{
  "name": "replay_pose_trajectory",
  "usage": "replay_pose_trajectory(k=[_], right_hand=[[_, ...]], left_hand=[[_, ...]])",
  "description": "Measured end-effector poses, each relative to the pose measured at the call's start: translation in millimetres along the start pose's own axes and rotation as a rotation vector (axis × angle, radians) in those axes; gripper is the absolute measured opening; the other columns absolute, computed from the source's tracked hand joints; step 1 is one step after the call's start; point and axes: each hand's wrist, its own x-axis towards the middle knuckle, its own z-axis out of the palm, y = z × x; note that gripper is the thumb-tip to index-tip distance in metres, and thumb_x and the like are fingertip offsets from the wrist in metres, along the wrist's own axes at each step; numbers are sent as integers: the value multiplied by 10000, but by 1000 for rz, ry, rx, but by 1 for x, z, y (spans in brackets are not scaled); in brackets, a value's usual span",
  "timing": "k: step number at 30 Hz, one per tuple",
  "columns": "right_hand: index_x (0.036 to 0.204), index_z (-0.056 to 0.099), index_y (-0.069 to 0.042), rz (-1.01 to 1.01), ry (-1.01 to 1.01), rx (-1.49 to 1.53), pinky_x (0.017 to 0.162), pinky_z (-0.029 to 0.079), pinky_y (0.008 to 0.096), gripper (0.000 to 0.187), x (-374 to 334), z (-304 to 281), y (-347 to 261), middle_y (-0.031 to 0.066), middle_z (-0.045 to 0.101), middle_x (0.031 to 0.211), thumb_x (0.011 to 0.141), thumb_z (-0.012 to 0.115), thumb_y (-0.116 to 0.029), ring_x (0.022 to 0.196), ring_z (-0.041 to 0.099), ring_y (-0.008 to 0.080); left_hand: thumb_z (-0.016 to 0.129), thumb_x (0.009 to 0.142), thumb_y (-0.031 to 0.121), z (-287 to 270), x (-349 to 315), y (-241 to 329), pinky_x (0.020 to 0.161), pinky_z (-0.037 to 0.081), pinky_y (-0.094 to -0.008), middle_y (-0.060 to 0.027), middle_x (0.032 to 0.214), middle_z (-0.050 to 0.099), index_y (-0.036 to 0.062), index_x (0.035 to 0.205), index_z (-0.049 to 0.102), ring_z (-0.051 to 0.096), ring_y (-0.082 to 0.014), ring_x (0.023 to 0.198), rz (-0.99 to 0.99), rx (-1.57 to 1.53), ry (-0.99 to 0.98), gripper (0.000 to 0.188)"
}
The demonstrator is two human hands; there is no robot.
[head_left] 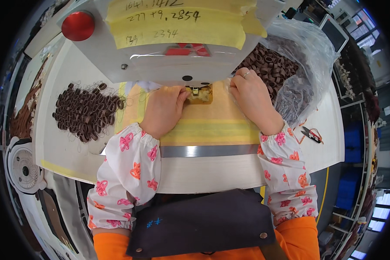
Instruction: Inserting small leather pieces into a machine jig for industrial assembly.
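Observation:
My left hand (pixel 164 109) is beside the small metal presser plate (pixel 196 91) of a sewing machine (pixel 182 65), thumb and forefinger pinched together at its left edge. Whatever lies between those fingertips is too small to make out. To the right of the plate, my right hand (pixel 255 99), with a ring on one finger, has its fingers curled and pressed together at the near edge of a pile of brown fabric loops (pixel 271 65). Anything in its fingertips is hidden. These loops sit in a clear plastic bag (pixel 318 52).
A heap of brown loops with loose threads (pixel 89 112) lies on the left of the white table (pixel 212 169). Thread snips (pixel 312 135) rest at the right. A red button (pixel 78 26) sticks out of the machine's left side. A white fan (pixel 25 167) stands beyond the table's left edge.

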Motion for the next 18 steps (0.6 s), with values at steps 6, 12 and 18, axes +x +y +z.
replay_pose_trajectory(k=[6,12,18], right_hand=[[879,612,-25,45,94,189,715,466,393,165,-5,-20,4,125,566,850,724,655,-64,809,565,315],[840,614,-37,81,44,83,654,473,399,157,-6,-15,11,116,603,771,705,673,-90,715,591,309],[809,592,-30,166,-51,-49,650,481,396,196,-1,-17,-1,122,606,805,673,699,-122,755,603,307]], left_hand=[[574,864,230,-12,-6,-13,567,458,-374,-166,703,619,21,878,648,593,-333,632,-114,183,-70,222],[585,853,169,-8,-9,-9,540,447,-309,-145,659,611,-8,909,644,593,-236,579,-90,20,16,195],[591,853,92,-5,-11,6,551,414,-226,-34,680,593,-47,944,616,526,-71,616,-211,-367,5,168]])
